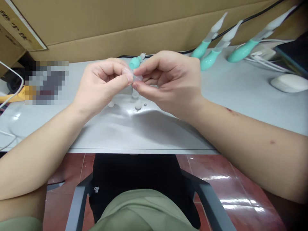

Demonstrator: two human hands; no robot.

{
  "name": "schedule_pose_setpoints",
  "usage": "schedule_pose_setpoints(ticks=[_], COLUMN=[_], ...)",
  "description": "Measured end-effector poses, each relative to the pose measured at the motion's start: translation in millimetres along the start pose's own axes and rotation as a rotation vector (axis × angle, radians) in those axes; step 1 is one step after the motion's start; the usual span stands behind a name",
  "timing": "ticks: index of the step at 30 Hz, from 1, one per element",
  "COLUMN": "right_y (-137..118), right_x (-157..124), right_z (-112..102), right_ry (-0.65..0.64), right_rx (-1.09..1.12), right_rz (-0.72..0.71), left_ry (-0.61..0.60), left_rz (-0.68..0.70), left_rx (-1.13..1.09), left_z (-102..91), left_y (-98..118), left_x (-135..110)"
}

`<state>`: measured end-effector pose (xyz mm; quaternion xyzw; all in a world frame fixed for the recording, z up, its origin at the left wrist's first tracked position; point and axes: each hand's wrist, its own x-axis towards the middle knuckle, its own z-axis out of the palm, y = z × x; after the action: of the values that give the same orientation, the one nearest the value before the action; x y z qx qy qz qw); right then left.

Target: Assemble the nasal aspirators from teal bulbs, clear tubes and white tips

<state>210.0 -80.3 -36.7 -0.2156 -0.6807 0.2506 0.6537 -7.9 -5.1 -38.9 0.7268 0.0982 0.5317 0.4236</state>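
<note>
My left hand [102, 81] and my right hand [168, 80] meet above the grey table [144, 131], fingertips pinched together. Between them they hold a small clear plastic piece [135, 77]; its exact shape is hard to make out. Just behind the fingertips a teal tool with a white tip [136, 61] shows, partly hidden by my hands; whether a hand holds it I cannot tell. Under my hands lie a few small clear round caps [138, 105] on the table.
Three teal tools with long white tips [211, 41] lie at the back right against cardboard boxes [120, 29]. A white mouse-like object [290, 82] and white cables [263, 61] sit at the far right. A cable [12, 93] runs on the left. The table's front edge is near my lap.
</note>
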Motion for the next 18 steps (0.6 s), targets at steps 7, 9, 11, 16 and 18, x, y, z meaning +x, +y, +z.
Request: schedule_pose_setpoints(ticks=[7, 9, 11, 16, 18], right_y=[-7.7, -10.4, -13.3, -18.5, -18.6], right_x=[-0.2, -0.1, 0.0, -3.2, -4.6], right_z=[-2.7, -1.8, -0.5, 3.6, 4.9], right_ry=[-0.002, 0.009, 0.013, 0.027, 0.046], right_rx=[-0.025, -0.051, -0.108, -0.168, -0.154], right_rz=[0.133, 0.162, 0.201, 0.241, 0.245], left_ry=[-0.002, -0.007, -0.021, 0.011, -0.005], left_rz=[-0.157, -0.098, -0.07, 0.04, 0.069], left_rx=[0.025, 0.067, 0.077, 0.126, 0.166], left_z=[-6.1, -5.0, -4.3, -4.9, -3.6], left_y=[6.5, 2.9, -1.5, -6.2, -3.4], left_x=[2.7, -0.8, -3.2, -1.2, -1.6])
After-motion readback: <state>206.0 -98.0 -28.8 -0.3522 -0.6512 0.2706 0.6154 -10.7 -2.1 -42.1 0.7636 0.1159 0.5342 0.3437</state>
